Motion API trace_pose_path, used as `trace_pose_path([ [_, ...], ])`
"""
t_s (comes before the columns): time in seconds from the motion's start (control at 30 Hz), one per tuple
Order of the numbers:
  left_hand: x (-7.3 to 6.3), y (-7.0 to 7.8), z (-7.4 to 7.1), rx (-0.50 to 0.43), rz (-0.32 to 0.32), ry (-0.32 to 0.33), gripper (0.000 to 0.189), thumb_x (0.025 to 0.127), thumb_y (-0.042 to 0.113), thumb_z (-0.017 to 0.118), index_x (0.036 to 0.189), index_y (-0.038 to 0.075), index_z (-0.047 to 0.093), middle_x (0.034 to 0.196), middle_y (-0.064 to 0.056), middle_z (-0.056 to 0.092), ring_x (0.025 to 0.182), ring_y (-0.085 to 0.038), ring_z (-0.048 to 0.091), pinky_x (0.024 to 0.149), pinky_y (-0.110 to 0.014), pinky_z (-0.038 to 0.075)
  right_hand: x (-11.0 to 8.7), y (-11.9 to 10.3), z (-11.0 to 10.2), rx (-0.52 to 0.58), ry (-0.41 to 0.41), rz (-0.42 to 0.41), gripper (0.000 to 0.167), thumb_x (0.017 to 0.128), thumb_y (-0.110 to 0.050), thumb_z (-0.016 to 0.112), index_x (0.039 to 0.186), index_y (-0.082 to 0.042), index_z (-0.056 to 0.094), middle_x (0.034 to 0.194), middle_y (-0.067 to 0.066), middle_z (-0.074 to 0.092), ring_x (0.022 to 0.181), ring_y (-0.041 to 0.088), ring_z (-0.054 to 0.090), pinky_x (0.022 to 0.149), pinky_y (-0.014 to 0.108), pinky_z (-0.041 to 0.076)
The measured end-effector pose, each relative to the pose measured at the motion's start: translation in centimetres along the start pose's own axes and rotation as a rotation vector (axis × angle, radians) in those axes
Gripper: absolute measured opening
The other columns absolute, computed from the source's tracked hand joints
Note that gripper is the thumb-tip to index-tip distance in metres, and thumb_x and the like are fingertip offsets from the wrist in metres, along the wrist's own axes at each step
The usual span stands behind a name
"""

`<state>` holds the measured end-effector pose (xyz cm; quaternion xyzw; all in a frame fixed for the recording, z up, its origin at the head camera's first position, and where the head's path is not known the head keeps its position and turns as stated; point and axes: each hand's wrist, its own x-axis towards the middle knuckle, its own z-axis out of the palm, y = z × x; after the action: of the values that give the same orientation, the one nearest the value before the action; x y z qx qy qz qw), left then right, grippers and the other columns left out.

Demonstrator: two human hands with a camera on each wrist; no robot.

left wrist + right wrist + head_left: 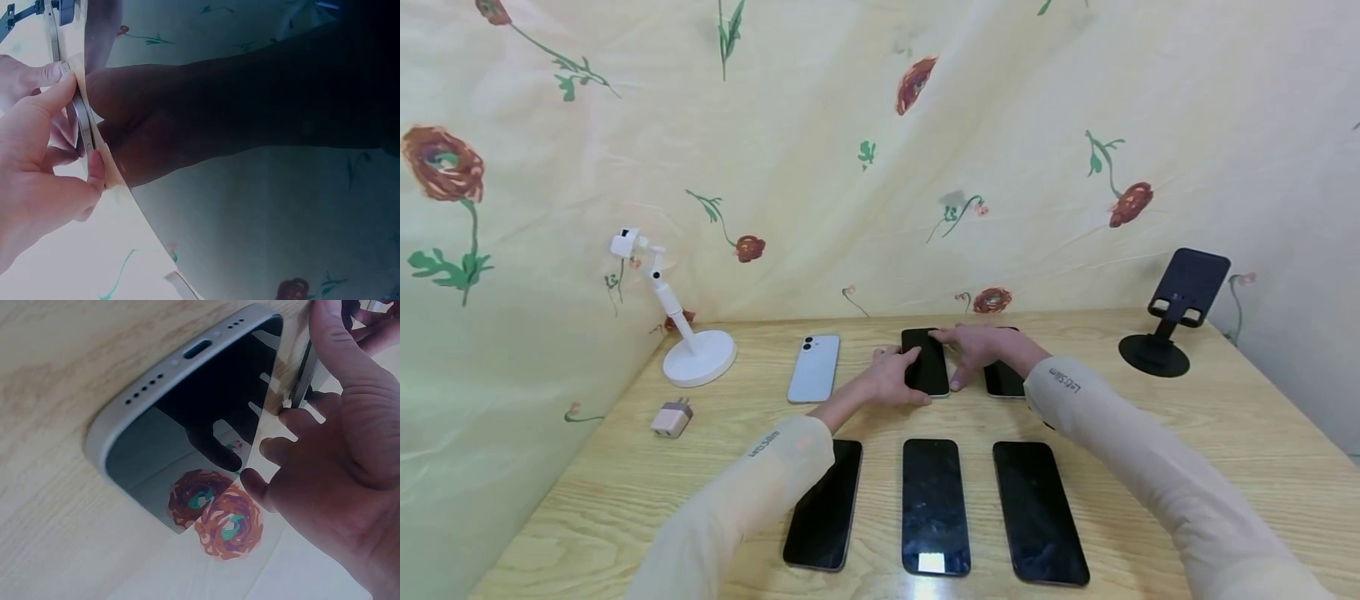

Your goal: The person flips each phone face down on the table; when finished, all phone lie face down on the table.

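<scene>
A black-screened smartphone [931,371] lies face up in the middle of the back row. My left hand [891,379] grips it from the left, thumb at the near edge and fingers at the side. From the right, my right hand [979,346] holds the same phone, fingertips at its far corner and thumb by its right edge. The left wrist view shows both hands on the phone's thin edge [84,125]. Beneath the right hand and wrist, another smartphone [1004,381] is partly covered; its port end [187,359] fills the right wrist view.
A light blue phone [814,369] lies face down at back left. Three dark phones [825,508], [936,507], [1041,512] form the front row. A white stand [700,358] and a charger plug [672,418] are left; a black phone stand [1153,354] is right.
</scene>
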<state>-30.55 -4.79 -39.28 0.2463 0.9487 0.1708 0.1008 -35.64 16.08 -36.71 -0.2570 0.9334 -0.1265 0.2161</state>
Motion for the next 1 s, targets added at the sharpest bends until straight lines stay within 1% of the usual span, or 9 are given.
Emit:
trace_pose_path([
  [0.1,0.15,0.05,0.03,0.001,0.007,0.009,0.088,0.090,0.040,0.075,0.155,0.002,0.032,0.154,-0.025,0.032,0.135,-0.040,0.031,0.105,-0.043,0.036,-0.04,0.01,0.04,-0.031,0.009,0.022,0.103,0.081,-0.031,0.086,0.161,-0.014,0.023,0.158,0.030,0.021,0.141,0.048,0.026,0.108,0.062,0.028],
  [0.2,0.21,0.05,0.07,-0.002,0.011,0.012,0.086,0.090,0.039,0.075,0.154,0.000,0.034,0.154,-0.026,0.032,0.136,-0.041,0.031,0.106,-0.043,0.036,0.07,0.08,0.16,-0.058,0.023,0.025,0.102,0.081,-0.034,0.085,0.161,-0.014,0.024,0.157,0.031,0.022,0.140,0.049,0.029,0.107,0.067,0.024],
  [0.33,0.16,0.01,0.21,0.012,0.017,0.013,0.084,0.090,0.038,0.075,0.153,-0.002,0.036,0.153,-0.027,0.034,0.135,-0.043,0.033,0.107,-0.044,0.035,0.23,0.07,0.41,-0.066,0.034,0.003,0.101,0.081,-0.033,0.085,0.160,-0.012,0.025,0.157,0.028,0.027,0.142,0.048,0.026,0.107,0.071,0.018],
  [0.43,0.11,0.01,0.31,0.013,0.013,0.011,0.084,0.090,0.038,0.075,0.153,-0.001,0.036,0.153,-0.027,0.033,0.134,-0.044,0.034,0.107,-0.045,0.036,0.23,-0.04,0.56,-0.059,0.042,-0.008,0.100,0.081,-0.031,0.085,0.160,-0.011,0.026,0.157,0.025,0.029,0.143,0.048,0.023,0.107,0.071,0.017],
  [0.67,0.30,0.04,0.38,0.002,0.012,0.020,0.083,0.090,0.037,0.076,0.153,0.000,0.037,0.153,-0.028,0.033,0.133,-0.044,0.034,0.106,-0.045,0.036,0.11,0.08,0.70,-0.050,0.069,0.002,0.100,0.080,-0.030,0.086,0.159,-0.011,0.028,0.156,0.027,0.029,0.140,0.048,0.028,0.107,0.072,0.015],
  [0.9,0.10,0.32,0.21,-0.005,0.018,0.033,0.082,0.088,0.036,0.077,0.151,-0.002,0.040,0.151,-0.027,0.036,0.130,-0.043,0.037,0.105,-0.044,0.038,0.13,0.33,0.78,-0.056,0.093,0.003,0.099,0.079,-0.030,0.087,0.158,-0.011,0.031,0.156,0.025,0.032,0.143,0.054,0.013,0.107,0.073,0.008],
  [1.0,0.03,0.28,0.18,-0.013,0.019,0.034,0.082,0.089,0.036,0.077,0.151,-0.002,0.039,0.151,-0.027,0.036,0.131,-0.043,0.037,0.105,-0.044,0.037,0.13,0.37,0.84,-0.044,0.099,0.000,0.098,0.079,-0.029,0.087,0.158,-0.010,0.032,0.156,0.025,0.032,0.143,0.055,0.011,0.107,0.073,0.006],
])
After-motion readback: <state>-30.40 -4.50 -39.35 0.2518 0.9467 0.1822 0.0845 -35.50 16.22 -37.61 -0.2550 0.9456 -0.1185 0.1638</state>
